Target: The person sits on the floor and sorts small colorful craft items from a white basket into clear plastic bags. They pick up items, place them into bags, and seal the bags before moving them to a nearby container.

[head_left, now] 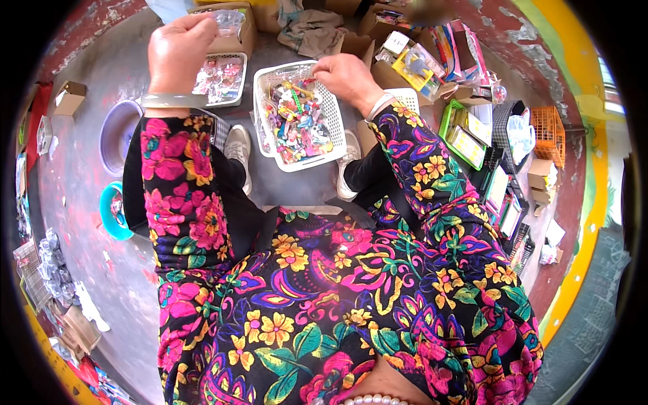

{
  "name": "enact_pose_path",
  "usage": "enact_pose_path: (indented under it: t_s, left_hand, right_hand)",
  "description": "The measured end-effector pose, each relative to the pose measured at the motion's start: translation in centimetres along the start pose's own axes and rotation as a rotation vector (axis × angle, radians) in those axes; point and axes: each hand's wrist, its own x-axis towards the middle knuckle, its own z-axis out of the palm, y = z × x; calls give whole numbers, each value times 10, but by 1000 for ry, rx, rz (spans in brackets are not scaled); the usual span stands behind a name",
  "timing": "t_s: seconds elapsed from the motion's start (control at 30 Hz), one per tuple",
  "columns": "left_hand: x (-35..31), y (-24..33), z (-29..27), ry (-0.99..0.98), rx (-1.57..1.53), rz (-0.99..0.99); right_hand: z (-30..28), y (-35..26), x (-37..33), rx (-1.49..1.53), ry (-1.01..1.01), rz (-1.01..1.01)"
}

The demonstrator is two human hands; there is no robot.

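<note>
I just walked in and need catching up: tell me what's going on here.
Someone in a floral top has the right hand at or just above the far right corner of a white plastic basket full of small colourful trinkets. The left hand, fingers curled, is raised beside a cardboard box with clear plastic in it. Whether either hand holds anything is unclear.

Round purple plastic basin (116, 143); round turquoise plastic tub (109, 221); orange latticed plastic crate (548, 136); small brown cardboard box (69, 99), far left.
</note>
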Motion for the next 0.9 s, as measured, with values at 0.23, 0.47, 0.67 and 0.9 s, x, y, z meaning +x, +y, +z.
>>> enact_pose_path:
  t_s: [0.23, 0.47, 0.67, 0.9]
  left_hand:
    - [0, -14, 4, -46, -157, -81]
    - [-6, -6, 18, -67, -64, -55]
    - [-8, -2, 22, -88, 82, -11]
    - [-13, 5, 24, -86, 101, 11]
  right_hand:
    - [50, 36, -2, -255, -414, 36]
    - [130, 102, -22, -398, -619, 132]
    - [156, 79, -60, -485, -669, 250]
    - [160, 105, -55, -323, -359, 335]
